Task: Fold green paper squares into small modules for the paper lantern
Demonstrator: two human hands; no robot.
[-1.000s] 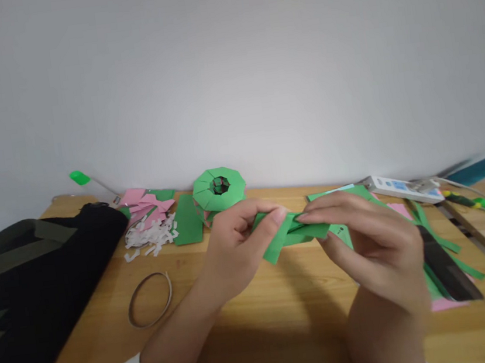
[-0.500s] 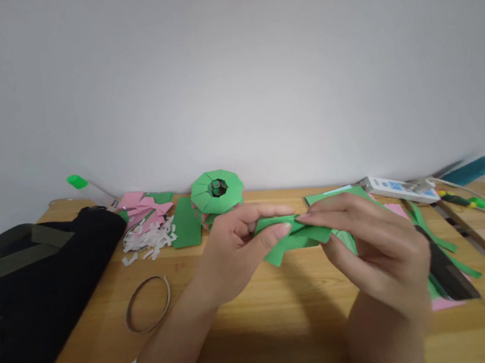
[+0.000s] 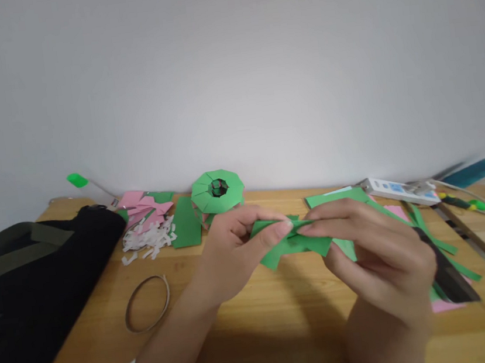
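Note:
A folded piece of green paper [image 3: 305,243] is held above the table between both hands. My left hand [image 3: 237,250] pinches its left side between thumb and index finger. On the right side, the fingers of my right hand [image 3: 377,247] grip the folded upper edge, with the thumb lower down near a hanging flap. Part of the folds is hidden behind the fingers. Behind my left hand stands a round folded-paper piece [image 3: 218,191], green on top with pink below and an opening in its middle.
Left lie pink paper pieces [image 3: 142,205], white paper scraps [image 3: 150,241], a green sheet [image 3: 186,226], a tape ring [image 3: 129,313] and a black bag [image 3: 56,287]. Right are green sheets [image 3: 337,197], a power strip [image 3: 398,190], green strips [image 3: 440,245] and a dark flat object [image 3: 452,273] on the wooden table [image 3: 270,331].
The fingers of my right hand have shifted slightly along the folded edge, and the green paper has tilted a little. The things on the table stay where they were.

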